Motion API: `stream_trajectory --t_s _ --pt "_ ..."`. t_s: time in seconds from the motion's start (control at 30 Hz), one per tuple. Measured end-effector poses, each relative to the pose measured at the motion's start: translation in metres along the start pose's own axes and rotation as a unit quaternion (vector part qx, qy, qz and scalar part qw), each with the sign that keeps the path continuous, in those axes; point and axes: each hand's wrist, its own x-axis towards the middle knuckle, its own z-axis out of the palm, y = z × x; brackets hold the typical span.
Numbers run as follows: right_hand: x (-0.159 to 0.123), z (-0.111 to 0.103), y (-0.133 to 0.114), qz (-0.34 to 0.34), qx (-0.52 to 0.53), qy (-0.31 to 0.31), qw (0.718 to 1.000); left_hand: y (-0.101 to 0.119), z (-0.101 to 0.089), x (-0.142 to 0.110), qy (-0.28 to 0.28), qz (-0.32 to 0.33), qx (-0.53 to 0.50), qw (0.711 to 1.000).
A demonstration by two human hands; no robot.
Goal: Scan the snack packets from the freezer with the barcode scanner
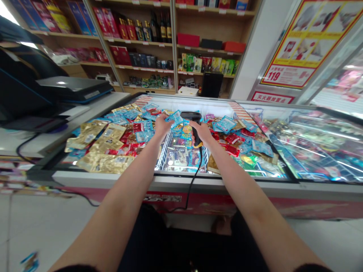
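Observation:
My left hand (pixel 162 126) is closed on a blue ice-cream packet (pixel 176 118), held up over the open chest freezer (pixel 181 177). Right beside it, my right hand (pixel 202 133) grips the handle of a black barcode scanner (pixel 190 116), whose head points toward the packet. The scanner's black cable (pixel 195 177) hangs down over the freezer's front edge. Below both hands lie several blue, gold and red packets in wire baskets (pixel 166 149).
A counter (pixel 93 107) with a black register and a grey device (pixel 75 87) stands at the left. The freezer's right half is under a sliding glass lid (pixel 317 143). Wooden shelves (pixel 170 45) with boxes and bottles line the back wall. A wrapper (pixel 30 261) lies on the floor.

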Motion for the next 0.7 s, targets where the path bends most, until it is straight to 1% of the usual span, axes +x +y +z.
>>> stream_trajectory --t_s 0.27,0.57,0.7 --pt "-0.0032 0.0010 -0.0035 0.011 -0.001 0.004 1.000 0.0007 -0.0002 -0.0029 0.002 0.009 0.000 1.000" --pt "-0.0024 0.0004 -0.0011 0.024 0.000 0.001 1.000 0.0022 -0.0014 -0.0043 0.001 0.011 0.017 1.000" --pt "-0.0010 -0.0016 -0.0003 0.020 0.001 -0.003 1.000 -0.0016 0.0028 -0.0005 -0.008 0.005 0.019 1.000"
